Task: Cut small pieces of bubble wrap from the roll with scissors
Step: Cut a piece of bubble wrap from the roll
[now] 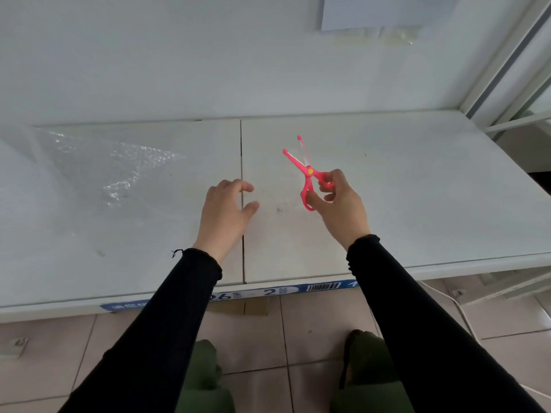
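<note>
Pink scissors [301,163] with a yellow pivot are held above the white table [417,180], blades spread apart and pointing away from me. My right hand [343,207] grips their handles, fingers through the loops. My left hand [226,210] hovers over the table's middle seam, fingers apart and slightly curled, holding nothing. A clear sheet of bubble wrap [110,165] lies flat on the left part of the table, running off the left edge of view; its pointed corner reaches towards the centre. Neither hand touches it.
A white wall rises behind the table, with a pale sheet [381,13] stuck on it at top right. A white metal frame [507,70] stands at the right. A blue label strip [268,293] runs along the table's front edge. Tiled floor and a white cable [459,308] lie below.
</note>
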Tool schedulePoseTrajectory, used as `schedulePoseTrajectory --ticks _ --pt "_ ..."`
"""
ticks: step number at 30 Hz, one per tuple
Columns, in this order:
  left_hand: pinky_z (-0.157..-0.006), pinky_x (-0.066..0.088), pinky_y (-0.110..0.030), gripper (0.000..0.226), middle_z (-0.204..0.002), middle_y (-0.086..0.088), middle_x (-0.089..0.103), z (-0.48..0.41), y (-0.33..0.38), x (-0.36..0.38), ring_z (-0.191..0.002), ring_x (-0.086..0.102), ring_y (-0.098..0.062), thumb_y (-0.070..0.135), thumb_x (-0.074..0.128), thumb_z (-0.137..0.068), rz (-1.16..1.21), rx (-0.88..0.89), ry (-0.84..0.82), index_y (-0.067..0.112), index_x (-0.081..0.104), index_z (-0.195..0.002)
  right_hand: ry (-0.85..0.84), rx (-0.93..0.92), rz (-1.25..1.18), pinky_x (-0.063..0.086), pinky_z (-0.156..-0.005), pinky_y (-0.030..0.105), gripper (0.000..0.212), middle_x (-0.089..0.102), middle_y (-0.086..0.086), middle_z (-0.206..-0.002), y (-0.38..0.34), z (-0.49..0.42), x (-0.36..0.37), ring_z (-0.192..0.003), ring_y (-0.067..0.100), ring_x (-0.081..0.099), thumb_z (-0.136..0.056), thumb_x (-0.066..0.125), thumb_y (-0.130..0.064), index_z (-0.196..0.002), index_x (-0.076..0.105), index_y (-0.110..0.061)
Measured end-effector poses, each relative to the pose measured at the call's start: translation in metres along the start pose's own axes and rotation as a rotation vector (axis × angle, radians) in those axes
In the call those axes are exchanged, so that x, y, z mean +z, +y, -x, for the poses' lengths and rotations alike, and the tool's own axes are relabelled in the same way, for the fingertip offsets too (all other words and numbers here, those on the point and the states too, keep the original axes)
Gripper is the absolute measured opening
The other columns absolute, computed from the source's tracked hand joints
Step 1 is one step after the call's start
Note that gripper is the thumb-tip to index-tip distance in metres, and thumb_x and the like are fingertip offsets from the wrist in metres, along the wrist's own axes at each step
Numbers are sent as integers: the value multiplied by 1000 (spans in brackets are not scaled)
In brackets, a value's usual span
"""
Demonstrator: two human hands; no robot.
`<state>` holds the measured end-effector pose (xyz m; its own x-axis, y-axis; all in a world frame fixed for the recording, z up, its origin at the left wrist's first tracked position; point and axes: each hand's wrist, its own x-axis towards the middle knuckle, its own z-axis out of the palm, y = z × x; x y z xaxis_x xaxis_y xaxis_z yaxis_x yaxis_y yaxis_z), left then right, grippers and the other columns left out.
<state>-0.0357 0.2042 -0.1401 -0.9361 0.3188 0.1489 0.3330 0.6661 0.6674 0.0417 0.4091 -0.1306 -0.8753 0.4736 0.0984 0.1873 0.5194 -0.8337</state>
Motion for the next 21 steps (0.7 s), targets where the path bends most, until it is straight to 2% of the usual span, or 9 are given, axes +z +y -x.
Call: schedulePoseTrajectory --ticks 4,8,10,13,15,17,18,20,21 --pt "-95 43 -40 32 -120 -4 59 -11 -17 9 -116 47 -28 31 68 -91 -224 22 -9 19 67 -120 21 -11 186 41 -75 38 40 64 5 -108 7 -21 28 -102 31 53 -86 64 -35 -119 46 -22" --pt "-89 46 -43 23 -112 -2 60 -18 -23 17 -109 51 -28 32 69 -90 -269 14 -26 21 71 -110 40 35 337 35 -69 37 40 62 8 -101 7 -34 50 -90 30 46 -87 63 -23 -120 43 -17" --pt "-85 46 -42 14 -105 0 60 -21 -25 21 -103 52 -27 29 69 -89 -241 15 -1 21 71 -100 58 55 342 36 -67 37 37 63 7 -95 7 -36 57 -89 30 49 -87 61 -16 -119 42 -16" --pt "-81 45 -40 5 -98 3 59 -22 -22 25 -99 53 -26 27 68 -90 -227 -8 24 23 70 -89 78 98 160 42 -62 36 34 65 7 -86 8 -40 56 -83 30 59 -88 57 -9 -117 40 -16" --pt "-82 44 -40 4 -101 3 59 -22 -17 25 -102 53 -25 26 65 -91 -220 -40 65 24 69 -93 92 114 -48 43 -61 33 36 63 4 -81 3 -40 50 -75 23 60 -88 57 -6 -117 40 -16" --pt "-80 43 -37 9 -102 3 58 -17 -1 19 -99 52 -22 27 64 -91 -143 -11 200 23 64 -100 125 132 -296 49 -62 36 37 62 5 -78 -6 -42 38 -70 22 61 -86 57 -3 -115 40 -17" --pt "-75 43 -35 9 -92 5 58 -11 11 15 -90 53 -19 31 63 -93 -45 25 271 22 62 -95 134 145 -422 53 -63 39 36 62 6 -79 -12 -43 32 -68 23 63 -87 55 0 -115 39 -15" --pt "-63 43 -33 39 -62 8 56 7 37 10 -63 54 -12 48 56 -97 113 60 270 19 59 -71 135 172 -619 57 -64 32 36 63 9 -84 -25 -43 16 -68 22 67 -90 54 5 -118 39 -11" --pt "-62 45 -31 57 -52 6 56 19 50 11 -54 57 -10 60 50 -97 154 31 169 16 60 -63 135 180 -686 57 -64 30 36 64 11 -86 -32 -41 8 -68 21 68 -90 55 6 -119 39 -9"
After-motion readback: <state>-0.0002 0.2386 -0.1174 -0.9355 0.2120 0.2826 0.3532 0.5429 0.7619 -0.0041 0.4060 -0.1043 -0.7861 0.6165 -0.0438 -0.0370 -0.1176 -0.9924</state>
